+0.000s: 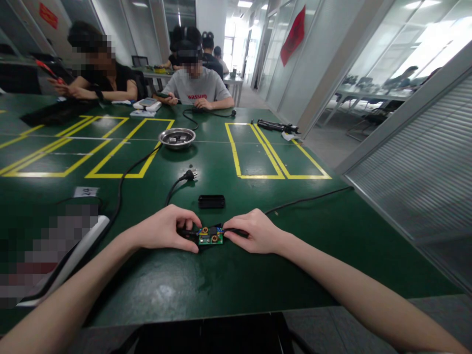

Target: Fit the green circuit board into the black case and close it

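A small green circuit board (211, 237) with copper-wound coils and blue wires lies between my hands near the front of the table. Dark parts show beneath it, too hidden to name. My left hand (165, 230) curls around the black cable end at the board's left side, thumb and fingertips by the board's edge. On the other side, my right hand (256, 231) pinches the black cable (236, 232) where it meets the board. Just beyond the board sits an open black plastic case half (211, 201).
A power plug (190, 175) on its cord lies ahead of my left hand. Farther off stands a metal bowl (177, 139) with small metal parts. Yellow tape (261, 177) marks the green table. A black tripod-like object (276, 126) lies far right. Two people sit working across the table.
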`<state>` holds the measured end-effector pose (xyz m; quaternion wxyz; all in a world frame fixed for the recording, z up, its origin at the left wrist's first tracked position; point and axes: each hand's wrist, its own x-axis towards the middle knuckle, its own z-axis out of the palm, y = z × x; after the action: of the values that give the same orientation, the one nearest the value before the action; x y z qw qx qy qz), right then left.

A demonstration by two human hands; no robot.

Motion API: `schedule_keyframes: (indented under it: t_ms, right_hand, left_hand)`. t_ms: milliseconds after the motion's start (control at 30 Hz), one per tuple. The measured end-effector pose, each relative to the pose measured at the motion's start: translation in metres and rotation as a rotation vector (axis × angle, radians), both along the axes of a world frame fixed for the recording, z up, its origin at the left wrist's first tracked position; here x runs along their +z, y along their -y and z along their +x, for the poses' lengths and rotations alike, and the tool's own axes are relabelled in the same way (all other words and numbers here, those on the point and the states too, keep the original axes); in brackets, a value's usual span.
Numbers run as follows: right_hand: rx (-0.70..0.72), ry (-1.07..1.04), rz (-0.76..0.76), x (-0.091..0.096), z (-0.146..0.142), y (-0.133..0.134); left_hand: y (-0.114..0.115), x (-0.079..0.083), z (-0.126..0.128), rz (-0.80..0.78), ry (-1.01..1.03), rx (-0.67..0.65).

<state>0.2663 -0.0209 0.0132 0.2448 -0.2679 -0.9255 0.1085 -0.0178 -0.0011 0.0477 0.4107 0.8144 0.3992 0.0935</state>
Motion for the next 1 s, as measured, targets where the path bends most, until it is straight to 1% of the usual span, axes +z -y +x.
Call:
schedule_keyframes:
  t_ms: [67,100,167,300,500,733,867,1000]
  right_hand:
    - [0.000,-0.006,-0.003,0.000,0.000,-0.002]
    - [0.002,-0.008,-0.004,-0.001,0.001,-0.002]
    - [0.001,-0.010,-0.010,-0.001,0.001,-0.004]
    - [-0.005,-0.008,-0.034,-0.001,0.002,-0.006]
    - [-0.028,-0.019,-0.048,-0.004,0.003,-0.007]
    - [-0.128,-0.064,-0.026,-0.008,0.003,-0.010]
    - [-0.175,-0.041,-0.050,-0.009,0.002,-0.011]
    - [-0.148,-0.057,-0.053,-0.010,0.002,-0.011]
  left_hand:
    - [0.004,-0.003,0.005,0.195,-0.058,0.006]
    - [0.006,-0.005,0.007,0.251,-0.069,0.002]
    - [0.009,-0.007,0.009,0.305,-0.055,-0.003]
    - [0.008,-0.008,0.007,0.343,-0.007,-0.032]
    - [0.004,-0.009,0.004,0.382,-0.007,-0.056]
    - [0.004,-0.008,0.003,0.404,0.018,-0.062]
    - [0.004,-0.009,0.003,0.406,0.021,-0.055]
    - [0.003,-0.012,0.001,0.432,0.031,-0.027]
